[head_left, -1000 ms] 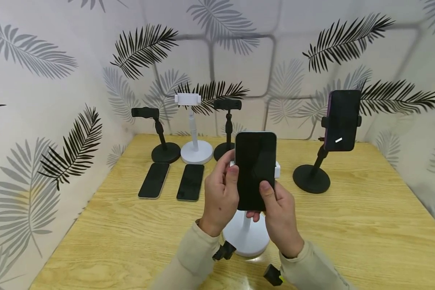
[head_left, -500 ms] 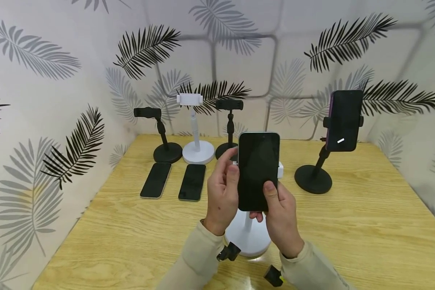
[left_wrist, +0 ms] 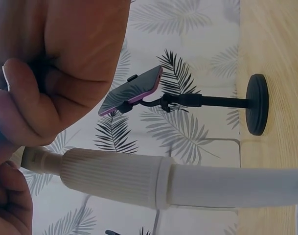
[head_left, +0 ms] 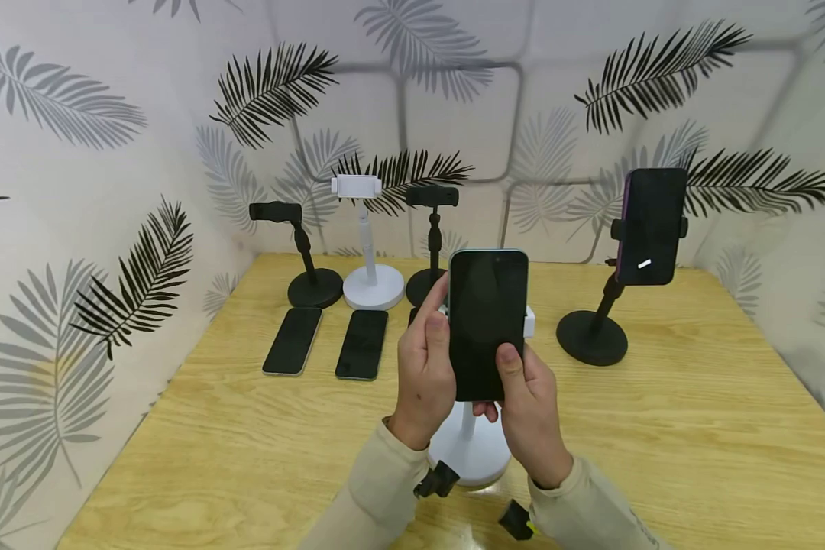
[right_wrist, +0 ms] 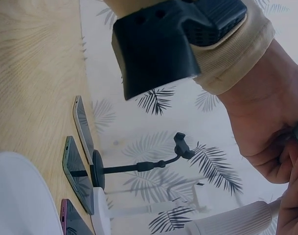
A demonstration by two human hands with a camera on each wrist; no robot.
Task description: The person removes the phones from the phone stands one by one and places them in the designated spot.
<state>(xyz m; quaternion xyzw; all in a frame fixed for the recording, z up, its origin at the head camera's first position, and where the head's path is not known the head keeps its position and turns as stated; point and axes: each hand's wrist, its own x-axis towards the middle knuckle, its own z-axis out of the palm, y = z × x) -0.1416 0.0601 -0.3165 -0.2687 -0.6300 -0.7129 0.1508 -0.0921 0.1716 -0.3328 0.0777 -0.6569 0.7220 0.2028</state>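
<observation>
A smartphone (head_left: 486, 325) with a dark screen stands upright in front of a white phone stand (head_left: 470, 454), whose white clamp end (head_left: 529, 321) shows at the phone's right edge. My left hand (head_left: 422, 367) grips the phone's left side, thumb along the edge. With its thumb on the lower right of the screen, my right hand (head_left: 532, 412) holds the other side, fingers behind. In the left wrist view the stand's ribbed white stem (left_wrist: 114, 177) runs below the curled fingers. The phone hides most of the clamp, so I cannot tell how it sits there.
Behind stand a black stand (head_left: 315, 287), a white stand (head_left: 373, 287) and another black stand (head_left: 422, 284). Phones (head_left: 292, 341) (head_left: 361, 345) lie before them; a pink-edged phone (right_wrist: 73, 220) shows in the right wrist view. At right, a black stand (head_left: 591, 338) holds a purple-edged phone (head_left: 653, 229).
The left index finger has straightened a little along the phone's edge. The phone and the right hand stay almost in place; the head view shifts slightly.
</observation>
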